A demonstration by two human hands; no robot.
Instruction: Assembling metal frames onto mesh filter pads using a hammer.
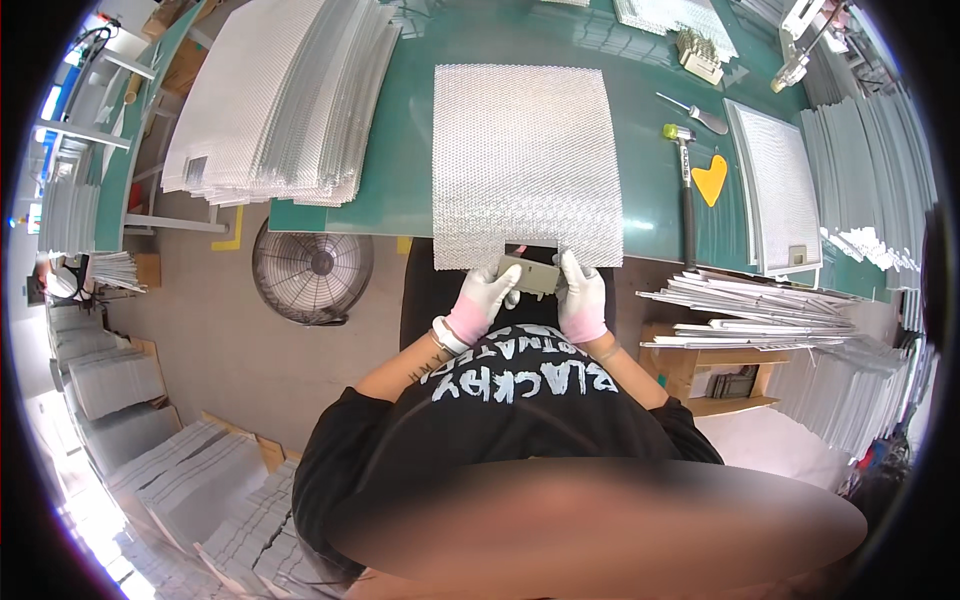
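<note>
A silvery metal mesh sheet [525, 150] lies in front of me on the green table, its near end hanging over the edge. A rectangular notch is cut into that near end. Just at the notch is a small grey-green rectangular block [531, 276], likely plastic, held level between both hands. My left hand [487, 297], in a white and pink glove, grips the block's left end with the thumb on top. My right hand [581, 298], gloved alike, closes around its right end by the notch's right corner. The fingers beneath are hidden.
Stacked mesh sheets [280, 95] stand on the table's left. On the right lie a hammer [686, 185], a screwdriver [695, 113], a yellow heart-shaped piece [710, 181] and a framed mesh panel [775, 185]. A floor fan [313, 270] sits below left; metal strips [750, 312] jut out at right.
</note>
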